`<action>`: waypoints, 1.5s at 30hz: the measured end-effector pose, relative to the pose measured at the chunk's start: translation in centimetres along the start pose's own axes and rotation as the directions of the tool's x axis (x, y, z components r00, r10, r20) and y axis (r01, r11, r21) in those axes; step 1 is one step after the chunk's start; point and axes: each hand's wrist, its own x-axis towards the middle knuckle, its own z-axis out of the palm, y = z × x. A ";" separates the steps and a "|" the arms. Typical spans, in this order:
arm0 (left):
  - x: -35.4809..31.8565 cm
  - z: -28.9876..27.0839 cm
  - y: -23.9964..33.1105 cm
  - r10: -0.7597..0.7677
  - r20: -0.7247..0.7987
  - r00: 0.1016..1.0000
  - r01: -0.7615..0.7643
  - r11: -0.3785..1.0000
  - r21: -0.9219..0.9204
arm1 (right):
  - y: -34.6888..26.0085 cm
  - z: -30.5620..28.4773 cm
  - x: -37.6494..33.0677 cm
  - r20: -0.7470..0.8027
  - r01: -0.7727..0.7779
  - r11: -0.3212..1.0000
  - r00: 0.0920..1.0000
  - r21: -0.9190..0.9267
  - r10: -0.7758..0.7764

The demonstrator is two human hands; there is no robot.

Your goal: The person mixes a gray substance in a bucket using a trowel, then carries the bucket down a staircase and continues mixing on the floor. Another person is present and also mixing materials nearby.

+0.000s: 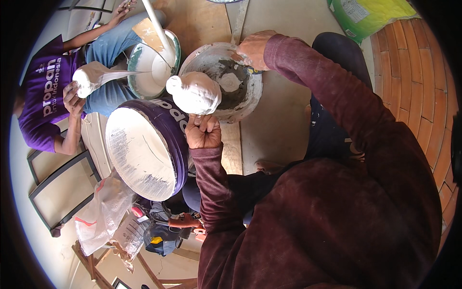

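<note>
My left hand (204, 131) is closed under a rounded, knobbed thing thickly coated in white paste (195, 94); the coating hides what it is. It hangs over the near left side of a round mixing bucket (251, 103). Inside the bucket, grey, wet-looking mix (236, 70) surrounds a patch of white paste (229, 82). My right hand (257, 50) is closed on the bucket's far right rim, its fingertips partly hidden. Something small, yellow and blue (253, 71) shows beside those fingers. A large purple pail (180, 164), whitened inside, stands left of my left hand.
Across to the left, a person in a purple shirt (41, 96) holds a white-coated lump (89, 79), paste trailing toward a green-rimmed bucket (133, 72). A plastic bag (103, 207) and tools (185, 220) lie near left. A green sack (361, 19) sits far right, beside brick-patterned flooring (409, 67).
</note>
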 end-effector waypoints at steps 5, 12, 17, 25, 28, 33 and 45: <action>-0.1 0.2 -0.1 0.027 -0.045 0.999 -0.027 1.000 -0.009 | 0.1 0.2 -0.1 -0.018 0.007 1.000 1.000 0.004 -0.007; -0.1 0.3 0.0 0.018 -0.025 1.000 -0.018 1.000 0.008 | 0.1 0.1 0.0 -0.002 0.018 1.000 1.000 -0.010 -0.019; -0.1 0.5 -0.2 0.017 -0.018 1.000 -0.017 1.000 0.024 | 0.5 0.3 0.0 -0.009 0.032 0.999 0.999 -0.004 -0.033; -0.4 0.3 -0.2 0.019 -0.027 0.999 -0.018 1.000 0.015 | 0.2 0.2 -0.2 0.001 0.028 0.999 1.000 -0.017 -0.028; -0.2 -0.1 -0.2 0.012 -0.036 0.999 -0.011 1.000 0.020 | 0.2 0.2 -0.2 -0.001 0.018 0.999 1.000 -0.028 -0.018; -0.2 0.1 -0.3 0.045 -0.047 0.998 -0.042 0.997 0.064 | 0.1 0.0 -0.1 0.004 0.024 1.000 1.000 -0.017 -0.024; -0.5 -0.2 -0.1 0.108 -0.081 0.991 -0.094 0.983 0.158 | -0.1 0.5 0.3 -0.001 0.033 0.999 0.999 -0.024 -0.033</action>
